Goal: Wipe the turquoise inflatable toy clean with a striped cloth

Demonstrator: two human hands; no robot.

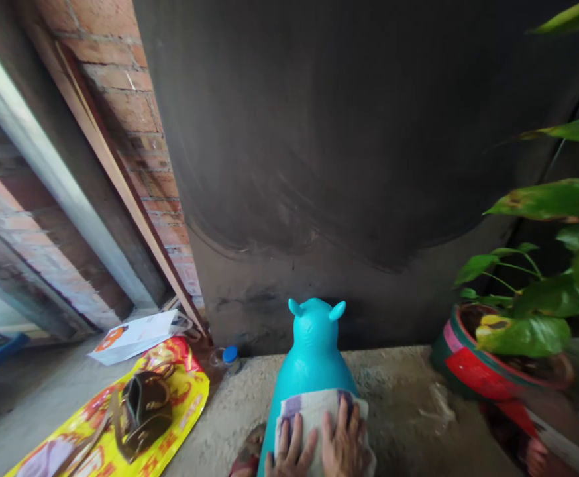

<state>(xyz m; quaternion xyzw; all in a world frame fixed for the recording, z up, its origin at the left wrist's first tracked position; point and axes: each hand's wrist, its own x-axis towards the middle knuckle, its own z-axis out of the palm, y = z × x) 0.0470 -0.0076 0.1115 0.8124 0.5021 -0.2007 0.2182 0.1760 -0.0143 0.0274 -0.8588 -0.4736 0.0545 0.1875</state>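
A turquoise inflatable animal toy [314, 364] with two small ears stands on the concrete floor, its head facing the dark board. Over its back lies a white cloth [309, 401] with purple stripes. My left hand [292, 454] rests flat on the cloth with its fingers spread. Beside it, my right hand [342, 440] also lies on the cloth, fingers stretched out and pointing forward. Both hands press from above, and neither is wrapped round anything. The rear of the toy is cut off by the lower edge of the view.
A dark board [319, 165] leans ahead against a brick wall [115, 86]. At left are a brown bag [148, 411] on a yellow plastic sheet [190, 404], a white paper bag [140, 334] and a blue-capped jar [230, 356]. A potted plant [493, 377] stands right, near another person's foot [536, 456].
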